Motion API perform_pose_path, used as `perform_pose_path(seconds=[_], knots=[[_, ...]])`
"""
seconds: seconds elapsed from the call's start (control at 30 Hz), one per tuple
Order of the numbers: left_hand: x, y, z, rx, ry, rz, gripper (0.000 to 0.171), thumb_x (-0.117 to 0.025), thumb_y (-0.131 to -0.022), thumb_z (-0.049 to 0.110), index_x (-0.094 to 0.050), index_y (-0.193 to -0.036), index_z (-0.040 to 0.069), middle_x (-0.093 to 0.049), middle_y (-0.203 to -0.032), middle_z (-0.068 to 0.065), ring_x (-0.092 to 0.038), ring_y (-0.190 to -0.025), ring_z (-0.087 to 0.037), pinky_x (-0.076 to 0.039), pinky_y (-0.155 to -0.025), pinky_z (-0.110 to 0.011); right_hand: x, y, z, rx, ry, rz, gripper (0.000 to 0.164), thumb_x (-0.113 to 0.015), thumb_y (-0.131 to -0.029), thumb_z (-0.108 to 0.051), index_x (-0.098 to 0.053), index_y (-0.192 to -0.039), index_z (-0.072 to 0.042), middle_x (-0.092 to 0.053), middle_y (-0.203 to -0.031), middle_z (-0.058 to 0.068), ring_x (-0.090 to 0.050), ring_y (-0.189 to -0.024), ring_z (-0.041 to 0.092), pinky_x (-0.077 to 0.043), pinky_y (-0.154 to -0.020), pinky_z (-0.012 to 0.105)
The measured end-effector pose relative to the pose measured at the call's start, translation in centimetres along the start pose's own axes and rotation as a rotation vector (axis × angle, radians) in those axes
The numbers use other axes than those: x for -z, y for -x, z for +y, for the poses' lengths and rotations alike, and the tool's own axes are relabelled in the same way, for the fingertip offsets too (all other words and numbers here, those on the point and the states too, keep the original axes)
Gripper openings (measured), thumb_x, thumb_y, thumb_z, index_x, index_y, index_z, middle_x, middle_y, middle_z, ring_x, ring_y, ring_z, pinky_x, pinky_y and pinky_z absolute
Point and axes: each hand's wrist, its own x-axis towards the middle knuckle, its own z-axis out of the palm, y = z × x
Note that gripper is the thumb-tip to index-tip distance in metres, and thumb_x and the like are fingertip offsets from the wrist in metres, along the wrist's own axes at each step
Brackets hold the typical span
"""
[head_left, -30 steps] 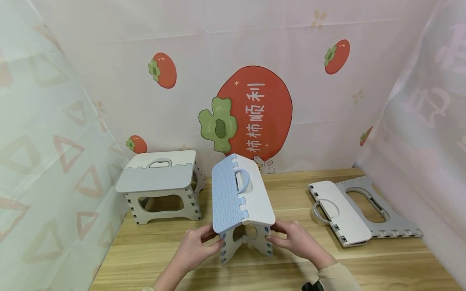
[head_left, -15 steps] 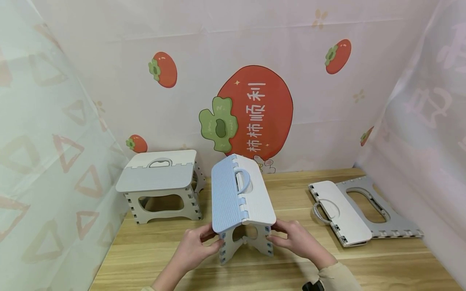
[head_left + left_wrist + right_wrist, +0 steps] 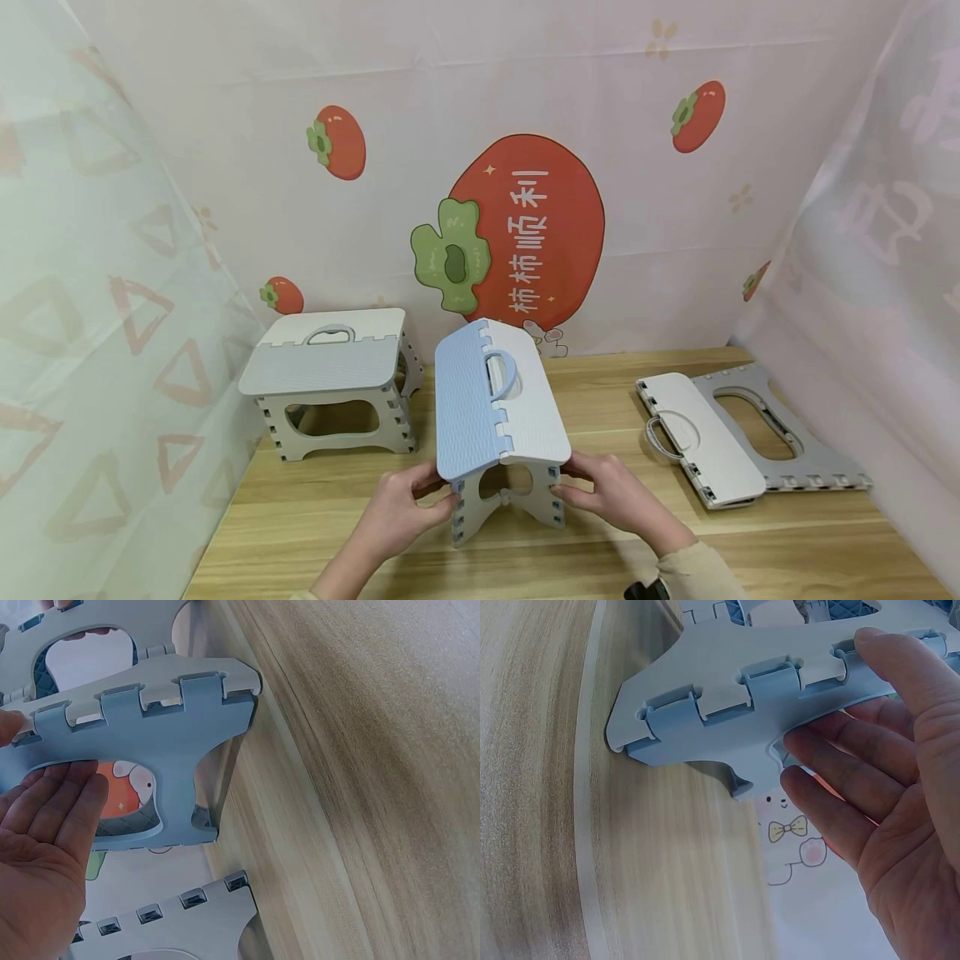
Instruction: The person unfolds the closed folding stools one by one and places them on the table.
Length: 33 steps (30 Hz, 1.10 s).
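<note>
A folding step stool point(image 3: 467, 408) with a light blue and white top stands half unfolded on the table, its two top halves sloping like a roof from the middle hinge. Its blue carry handle point(image 3: 502, 375) arches over that hinge. On the stool's left side my left hand point(image 3: 405, 510) grips the blue leg panel point(image 3: 176, 739), thumb at the hinged edge and fingers at the cutout. My right hand point(image 3: 611, 493) holds the opposite leg panel point(image 3: 761, 742) in the same manner. The fingertips are partly hidden behind the panels.
At the back left a grey and white folding stool point(image 3: 322, 367) stands fully unfolded. Another grey and white stool point(image 3: 705, 437) lies partly folded on the wooden table point(image 3: 600, 550) at right. A printed cloth backdrop point(image 3: 375, 233) rises behind and along both sides.
The stool's top has spread and flattened very slightly, its two sides a touch farther apart. Both hands keep their hold, and the other two stools stay put.
</note>
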Motion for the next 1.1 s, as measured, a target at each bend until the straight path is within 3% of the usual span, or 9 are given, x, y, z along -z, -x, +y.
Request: perform_pose_path(seconds=[0.5, 1.1], knots=[[0.09, -0.05, -0.07, -0.004, -0.007, -0.004, 0.033, -0.079, -0.089, 0.014, -0.073, -0.120, 0.007, -0.077, -0.112, -0.010, -0.074, -0.103, -0.026, -0.062, -0.087, -0.041, 0.00, 0.15, 0.13, 0.000, 0.011, 0.014, 0.038, -0.069, -0.100, -0.028, -0.066, -0.134, -0.010, -0.074, -0.122, 0.009, -0.072, -0.108, 0.026, -0.062, -0.087, 0.038], [0.34, 0.01, -0.32, -0.003, 0.015, -0.015, 0.034, -0.079, -0.090, 0.016, -0.072, -0.122, 0.007, -0.075, -0.115, -0.012, -0.074, -0.106, -0.029, -0.061, -0.088, -0.041, 0.04, 0.23, 0.19, 0.001, 0.012, 0.016, 0.038, -0.069, -0.100, -0.029, -0.066, -0.134, -0.012, -0.074, -0.123, 0.007, -0.072, -0.108, 0.026, -0.062, -0.087, 0.038]])
